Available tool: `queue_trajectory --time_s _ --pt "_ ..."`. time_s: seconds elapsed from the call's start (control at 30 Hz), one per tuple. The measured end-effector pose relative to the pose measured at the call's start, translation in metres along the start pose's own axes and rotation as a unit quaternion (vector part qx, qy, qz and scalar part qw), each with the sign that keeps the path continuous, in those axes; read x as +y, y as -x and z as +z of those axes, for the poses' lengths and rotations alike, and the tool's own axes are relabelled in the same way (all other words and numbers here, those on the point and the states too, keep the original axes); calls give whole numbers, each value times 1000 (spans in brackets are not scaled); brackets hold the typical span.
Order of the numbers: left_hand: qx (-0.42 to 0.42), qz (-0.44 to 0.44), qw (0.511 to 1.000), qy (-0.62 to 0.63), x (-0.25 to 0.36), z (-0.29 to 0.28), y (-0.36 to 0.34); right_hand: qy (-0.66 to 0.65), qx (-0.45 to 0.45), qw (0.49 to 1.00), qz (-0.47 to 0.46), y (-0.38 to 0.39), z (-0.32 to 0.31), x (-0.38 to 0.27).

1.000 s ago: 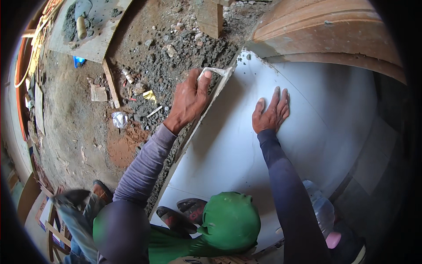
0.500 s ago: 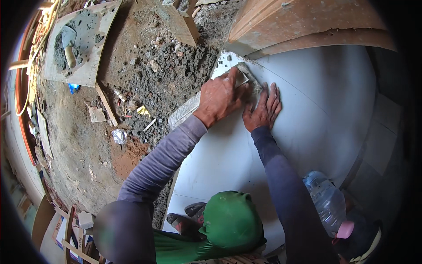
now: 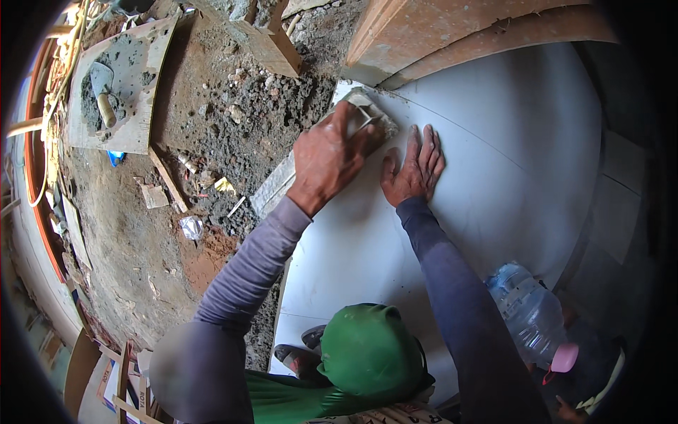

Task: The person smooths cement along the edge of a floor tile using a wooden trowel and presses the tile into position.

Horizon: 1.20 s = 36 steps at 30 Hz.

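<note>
My left hand (image 3: 325,159) is closed round the handle of a long, mortar-caked float (image 3: 274,185). The tool lies slantwise along the left edge of a large white tile (image 3: 494,191), its upper end close to the wooden post's foot. Part of the handle is hidden by my fingers. My right hand (image 3: 415,169) rests flat on the tile just right of the tool's upper end, fingers spread, holding nothing.
A wooden post (image 3: 452,42) stands at the tile's far edge. Rough mortar (image 3: 247,120) and rubble lie leftward. A board (image 3: 138,67) carries mortar and a trowel (image 3: 104,99). At lower right is a clear plastic bottle (image 3: 526,311); green cloth (image 3: 371,350) shows between my forearms.
My left hand and the float have shifted left, opening a gap to my right hand. My right hand stays flat on the tile. The whole view has shifted slightly.
</note>
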<state>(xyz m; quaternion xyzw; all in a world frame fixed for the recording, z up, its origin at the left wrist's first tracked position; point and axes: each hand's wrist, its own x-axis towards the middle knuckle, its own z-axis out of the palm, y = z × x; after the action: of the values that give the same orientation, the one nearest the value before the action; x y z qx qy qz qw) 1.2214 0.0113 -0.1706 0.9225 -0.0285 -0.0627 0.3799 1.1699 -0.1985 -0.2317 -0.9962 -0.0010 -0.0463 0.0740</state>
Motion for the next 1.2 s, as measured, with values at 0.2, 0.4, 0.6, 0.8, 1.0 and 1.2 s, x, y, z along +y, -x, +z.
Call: queue_trajectory --time_s 0.2,0.4,0.6,0.8,1.0,1.2 --pt "-38 -4 999 -6 0 4 -20 1 -4 1000 5 -2 -2 -4" --pt "12 -56 998 -23 -19 -15 -3 4 9 1000 2 -1 1 -3" --pt "143 -114 983 29 -54 -28 18 13 14 1000 -3 -1 2 0" --pt "31 -192 960 201 -94 -36 -3 17 18 1000 -14 0 5 -1" --pt "47 -131 971 192 -80 -12 -29 34 20 999 -8 2 8 -2" --pt "31 -178 975 128 -98 11 31 37 19 999 -20 6 16 -7"
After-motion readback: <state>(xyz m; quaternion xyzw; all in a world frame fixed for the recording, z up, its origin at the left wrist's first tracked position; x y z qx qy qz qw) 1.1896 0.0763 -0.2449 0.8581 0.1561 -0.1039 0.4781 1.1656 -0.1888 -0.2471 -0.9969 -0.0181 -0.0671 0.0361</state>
